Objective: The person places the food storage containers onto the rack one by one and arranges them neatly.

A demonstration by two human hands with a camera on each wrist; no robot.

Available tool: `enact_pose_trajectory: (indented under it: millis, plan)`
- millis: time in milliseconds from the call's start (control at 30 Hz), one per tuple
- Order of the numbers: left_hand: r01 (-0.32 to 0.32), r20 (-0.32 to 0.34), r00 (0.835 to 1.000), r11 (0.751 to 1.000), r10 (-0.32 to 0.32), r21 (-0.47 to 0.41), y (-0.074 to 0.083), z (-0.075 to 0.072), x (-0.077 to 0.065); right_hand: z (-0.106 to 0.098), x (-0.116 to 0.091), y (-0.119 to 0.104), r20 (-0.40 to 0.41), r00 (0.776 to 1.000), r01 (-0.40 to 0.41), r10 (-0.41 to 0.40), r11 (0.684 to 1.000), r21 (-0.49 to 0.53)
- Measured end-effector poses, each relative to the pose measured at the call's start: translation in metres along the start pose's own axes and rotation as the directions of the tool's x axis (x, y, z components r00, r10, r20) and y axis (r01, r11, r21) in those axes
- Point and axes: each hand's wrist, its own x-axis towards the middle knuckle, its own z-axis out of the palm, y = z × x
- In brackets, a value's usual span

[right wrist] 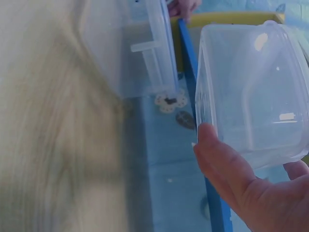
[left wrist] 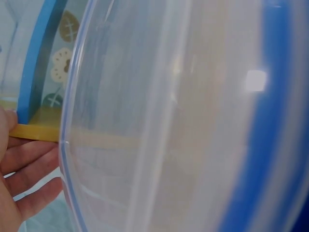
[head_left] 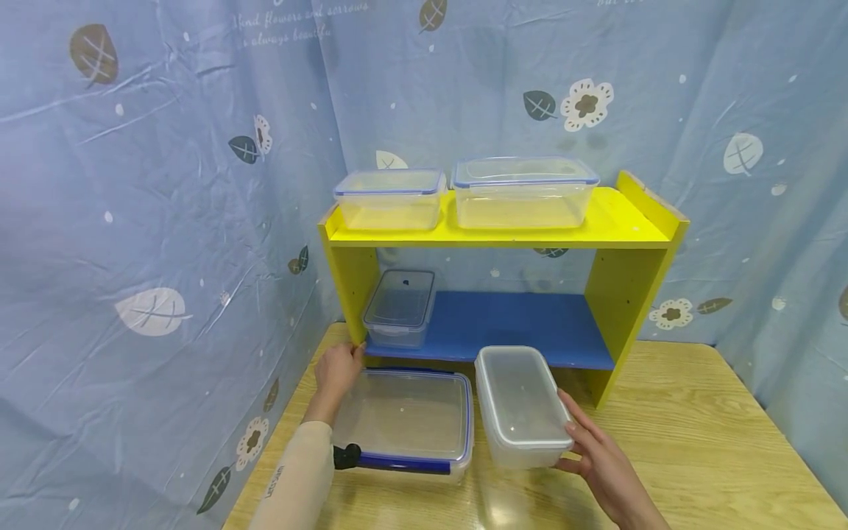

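Note:
My right hand (head_left: 599, 464) grips the near right corner of a clear plastic food container (head_left: 520, 397) with a frosted white lid. It is held up in front of the blue lower shelf (head_left: 517, 324), tilted. In the right wrist view the thumb and fingers (right wrist: 224, 164) hold the container's end. On the left, my left hand (head_left: 338, 372) holds the front edge of the shelf unit's yellow side panel (left wrist: 36, 131), with the thumb at the blue board's corner. Just right of that hand is a large clear container (head_left: 404, 416) with dark blue clips, under my sleeve's side.
A grey-lidded container (head_left: 400, 302) stands at the left end of the blue shelf. On the yellow top board (head_left: 609, 213) sit two blue-rimmed containers, a smaller one (head_left: 391, 202) and a larger one (head_left: 523, 195). The wooden table (head_left: 715, 427) meets a blue patterned curtain (head_left: 464, 88).

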Motion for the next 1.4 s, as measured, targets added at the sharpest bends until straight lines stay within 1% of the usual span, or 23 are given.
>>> enact_pose_trajectory:
  millis: [67,133,233,333,533,667,733,900,1000,1133,1400]
  plan:
    - [-0.002,-0.003,1.0,1.0,0.002,0.0,0.0,0.0,0.0,0.004,0.002,-0.003,-0.036,0.999,0.005,-0.005,1.0,-0.02]
    - [-0.002,-0.002,1.0,1.0,0.002,0.0,0.0,0.0,0.0,0.006,0.003,-0.004,-0.046,0.999,0.019,-0.02,1.0,-0.025]
    - [-0.003,0.002,1.0,1.0,0.003,-0.005,0.0,-0.001,-0.001,0.008,0.004,-0.006,-0.032,0.999,0.039,-0.039,0.999,-0.022]
    - [-0.004,0.004,1.0,1.0,0.004,-0.009,0.001,-0.001,-0.002,0.008,0.006,-0.009,-0.022,0.999,0.041,-0.041,0.999,-0.017]
    - [-0.008,0.0,1.0,1.0,0.008,-0.02,0.002,-0.003,0.0,0.014,0.014,-0.019,0.015,0.998,0.062,-0.062,0.998,-0.003]
    - [-0.019,-0.009,1.0,1.0,0.019,-0.022,0.002,-0.003,0.0,0.019,0.02,-0.024,0.003,0.997,0.08,-0.08,0.997,-0.021]
    - [-0.025,-0.011,1.0,1.0,0.025,-0.018,0.001,-0.002,0.0,0.022,0.023,-0.025,-0.023,0.997,0.07,-0.071,0.997,-0.038]
    - [-0.021,-0.01,1.0,1.0,0.021,-0.016,-0.002,0.0,-0.005,0.028,0.034,-0.025,-0.099,0.995,0.001,-0.009,0.997,-0.076]
    - [-0.031,-0.026,0.999,0.999,0.03,-0.011,-0.003,0.0,-0.007,0.03,0.04,-0.025,-0.095,0.995,-0.009,0.0,0.996,-0.091]
    - [-0.046,-0.04,0.998,0.999,0.046,0.002,-0.003,-0.002,-0.006,0.031,0.048,-0.027,-0.065,0.998,0.009,-0.016,0.994,-0.104]
    - [-0.029,-0.029,0.999,1.0,0.029,0.0,-0.001,-0.004,-0.003,0.036,0.064,-0.033,-0.1,0.995,0.004,-0.016,0.993,-0.115]
